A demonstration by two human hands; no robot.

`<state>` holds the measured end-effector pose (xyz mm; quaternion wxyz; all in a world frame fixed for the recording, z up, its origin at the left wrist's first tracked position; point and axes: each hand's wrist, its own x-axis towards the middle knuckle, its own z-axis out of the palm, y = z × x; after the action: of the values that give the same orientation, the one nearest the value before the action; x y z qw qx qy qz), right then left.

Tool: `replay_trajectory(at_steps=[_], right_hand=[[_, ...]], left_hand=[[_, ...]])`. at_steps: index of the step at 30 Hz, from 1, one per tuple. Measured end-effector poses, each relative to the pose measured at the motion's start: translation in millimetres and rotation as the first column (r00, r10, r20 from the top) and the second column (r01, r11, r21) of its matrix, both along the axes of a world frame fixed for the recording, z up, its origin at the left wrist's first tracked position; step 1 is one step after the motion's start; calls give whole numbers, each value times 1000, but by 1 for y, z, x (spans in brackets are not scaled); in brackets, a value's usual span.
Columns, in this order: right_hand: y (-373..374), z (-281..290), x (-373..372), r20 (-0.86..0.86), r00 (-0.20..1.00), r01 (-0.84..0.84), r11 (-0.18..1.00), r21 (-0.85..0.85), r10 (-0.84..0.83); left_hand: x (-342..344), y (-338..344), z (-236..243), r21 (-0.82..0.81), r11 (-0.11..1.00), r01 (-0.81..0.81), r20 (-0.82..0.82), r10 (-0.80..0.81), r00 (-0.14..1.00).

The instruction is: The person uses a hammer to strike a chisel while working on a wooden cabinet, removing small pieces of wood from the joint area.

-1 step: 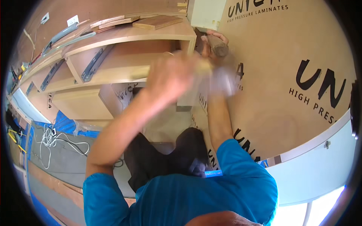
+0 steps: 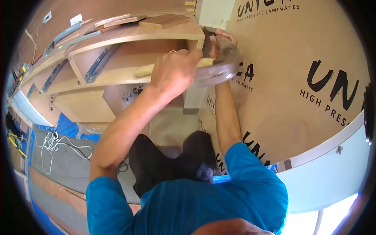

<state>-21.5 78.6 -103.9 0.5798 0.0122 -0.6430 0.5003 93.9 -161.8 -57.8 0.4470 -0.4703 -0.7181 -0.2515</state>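
My left hand [image 2: 174,70] is closed around the pale wooden handle of a hammer [image 2: 145,71]. The hammer's grey metal head is smeared by motion and overlaps my right hand [image 2: 228,38] in the picture. At the corner between the cabinet end and the large brown panel, my right fingers curl around a short, brown, round-ended piece. The blurred hammer head now hides most of that piece, and I cannot tell whether the two touch. A dark brown strip [image 2: 207,44] shows beside my right thumb, at the end of the wooden cabinet [image 2: 137,37].
The tall brown panel [image 2: 290,102], with black print, stands along my right. Metal drawer runners [image 2: 96,64] line the cabinet's open bays. Wooden offcuts [image 2: 164,21] and a grey tube [image 2: 67,33] lie on top. A white cable [image 2: 51,145] is coiled on the floor at left.
The hammer head has moved up and over the brown piece in my right hand. My left hand has shifted slightly and looks sharper; my right hand stays in place.
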Motion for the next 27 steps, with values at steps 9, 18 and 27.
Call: replay_trajectory(at_steps=[9, 18, 27], right_hand=[[-5, -9, -1, -386, 921, 47, 969, 242, 51], [69, -24, -44, -387, 919, 209, 922, 325, -72], [24, -3, -20, -437, 896, 215, 935, 281, -75]], left_hand=[[-26, 13, -8, -79, 997, -20, 199, 36, 979], [5, 17, 1, -109, 993, 42, 84, -33, 996], [6, 17, 5, -125, 992, 11, 73, -2, 997]])
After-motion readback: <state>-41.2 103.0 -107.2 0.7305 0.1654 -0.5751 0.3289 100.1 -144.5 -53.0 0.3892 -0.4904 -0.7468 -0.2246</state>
